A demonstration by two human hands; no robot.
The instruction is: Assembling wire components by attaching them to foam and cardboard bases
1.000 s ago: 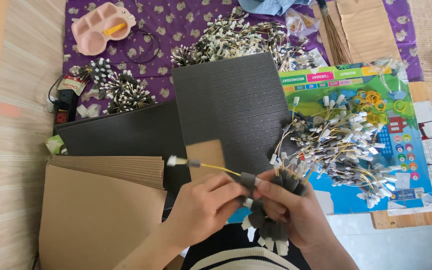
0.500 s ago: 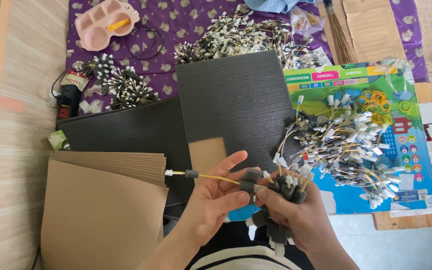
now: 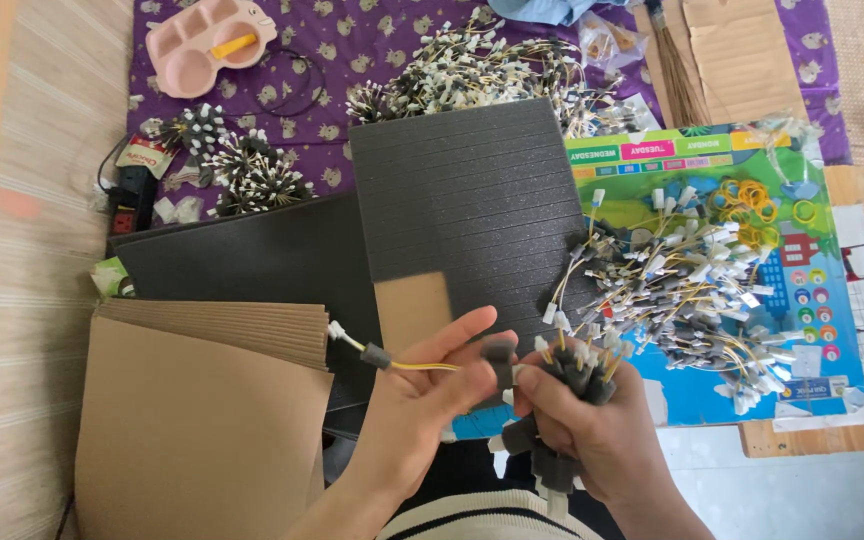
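Wire [image 3: 422, 366] light, limp, best pinched near foam sleeve | left hand [image 3: 417, 400] pinched wire | right hand [image 3: 592, 430] clutched wire bundle [image 3: 552, 400]

Thin wire held in the left hand [image 3: 407, 365]: yellow, white tip, dark grey foam collar.
Ribbed foam sheet, centre [image 3: 472, 200]: charcoal, fine horizontal lines.
Floor cloth, far [image 3: 332, 60]: purple, pale small motifs.
Divided plastic tray, far left [image 3: 210, 45]: pink.
Stacked cardboard sheets, near left [image 3: 192, 430]: plain brown.
Poster, right [image 3: 812, 260]: bright blue-green, multicoloured.
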